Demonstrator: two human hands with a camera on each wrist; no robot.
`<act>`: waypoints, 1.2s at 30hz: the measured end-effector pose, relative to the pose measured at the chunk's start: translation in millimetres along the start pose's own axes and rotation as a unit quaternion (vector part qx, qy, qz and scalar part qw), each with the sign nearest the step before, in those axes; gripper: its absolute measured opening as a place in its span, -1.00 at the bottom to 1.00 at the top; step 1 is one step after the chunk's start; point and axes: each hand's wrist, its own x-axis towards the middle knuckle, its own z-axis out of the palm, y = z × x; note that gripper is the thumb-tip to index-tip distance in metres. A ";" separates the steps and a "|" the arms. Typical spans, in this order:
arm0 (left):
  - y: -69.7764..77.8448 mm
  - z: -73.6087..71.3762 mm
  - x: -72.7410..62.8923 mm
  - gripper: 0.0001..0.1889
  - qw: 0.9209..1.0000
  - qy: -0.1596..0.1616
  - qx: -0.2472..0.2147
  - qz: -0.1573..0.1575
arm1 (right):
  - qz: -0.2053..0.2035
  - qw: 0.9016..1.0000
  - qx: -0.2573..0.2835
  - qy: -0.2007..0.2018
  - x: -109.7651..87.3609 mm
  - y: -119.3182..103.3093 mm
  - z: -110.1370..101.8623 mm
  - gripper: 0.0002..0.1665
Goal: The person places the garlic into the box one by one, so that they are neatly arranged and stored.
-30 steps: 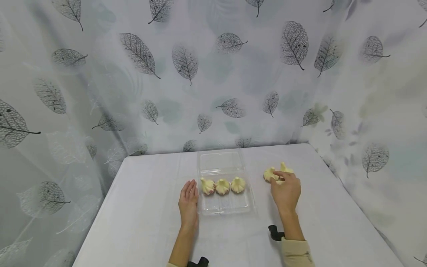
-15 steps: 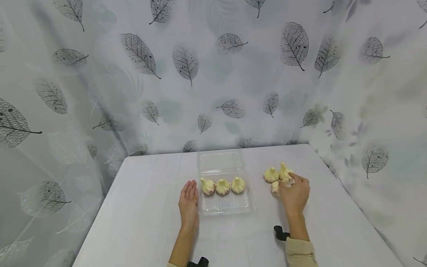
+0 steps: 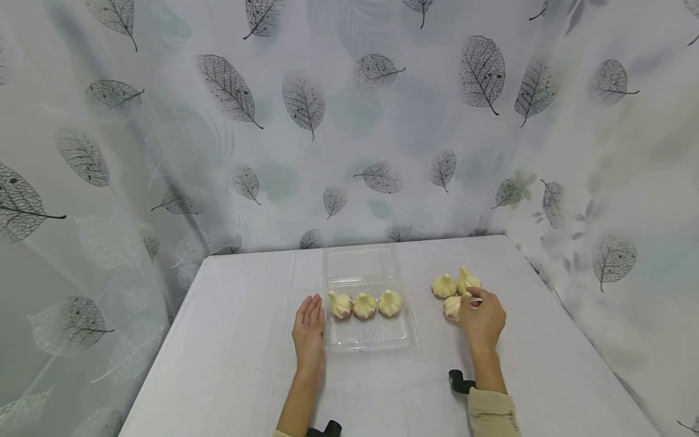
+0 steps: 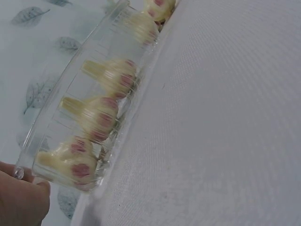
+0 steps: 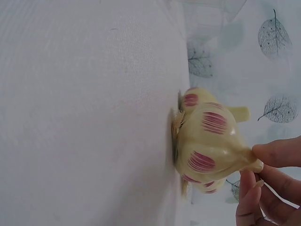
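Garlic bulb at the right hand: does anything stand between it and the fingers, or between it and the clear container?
Nothing visible: the right hand pinches the garlic bulb by its stem. Only white tablecloth shows between it and the open clear container.

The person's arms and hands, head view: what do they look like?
The left hand and right hand wear no gloves. A wrinkled beige cloth sleeve shows on the right arm; only a sliver of beige left sleeve is visible. A small black elbow-shaped fitting juts inward from the right arm, another black fitting from the left arm. No cables show.
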 end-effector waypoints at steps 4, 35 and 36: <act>0.5 0.6 0.1 -0.35 1.000 0.002 0.002 -0.002 | 0.008 1.000 0.003 0.000 0.0 0.7 -0.6 -0.74; -1.5 0.2 2.9 -0.33 1.000 0.000 -0.010 0.005 | -0.030 0.999 0.028 0.017 -7.1 -35.2 -23.8 -0.78; -1.9 0.2 2.9 -0.33 1.000 0.000 -0.011 0.004 | -0.035 0.999 0.031 0.016 -7.4 -36.6 -24.0 -0.78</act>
